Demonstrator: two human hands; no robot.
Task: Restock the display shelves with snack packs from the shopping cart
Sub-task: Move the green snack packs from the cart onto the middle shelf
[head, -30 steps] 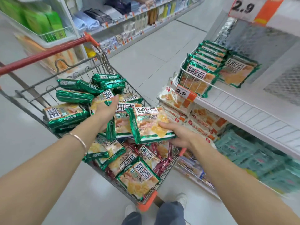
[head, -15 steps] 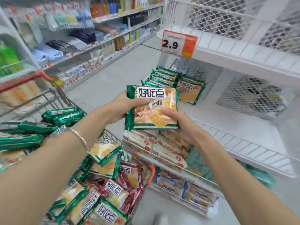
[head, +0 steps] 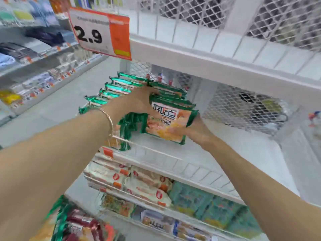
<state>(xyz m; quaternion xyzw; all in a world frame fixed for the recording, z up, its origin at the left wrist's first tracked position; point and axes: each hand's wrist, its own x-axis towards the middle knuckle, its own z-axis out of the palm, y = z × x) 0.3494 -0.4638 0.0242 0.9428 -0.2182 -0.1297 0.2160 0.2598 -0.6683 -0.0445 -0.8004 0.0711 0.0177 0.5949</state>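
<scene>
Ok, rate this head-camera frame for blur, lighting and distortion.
Head view: motion blur smears the cart packs at lower left and the aisle shelves at far left; the held snack pack and the price sign are soft yet legible; the wide-angle lens slants and slightly bows the white shelf edge; lighting is even and flat, with no harsh shadows or glare.

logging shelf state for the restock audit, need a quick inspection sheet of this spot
surface: white shelf, mesh back panel
job's things: held packs over the shelf; row of like packs standing at its left end; blurred packs lower left
clutter: nothing seen
grippers: left hand grips the packs' top, right hand holds their lower right edge
cables: nothing seen
surroundings: 2.9 price sign above; orange-white packs and teal packs on lower shelves; aisle shelving left
</scene>
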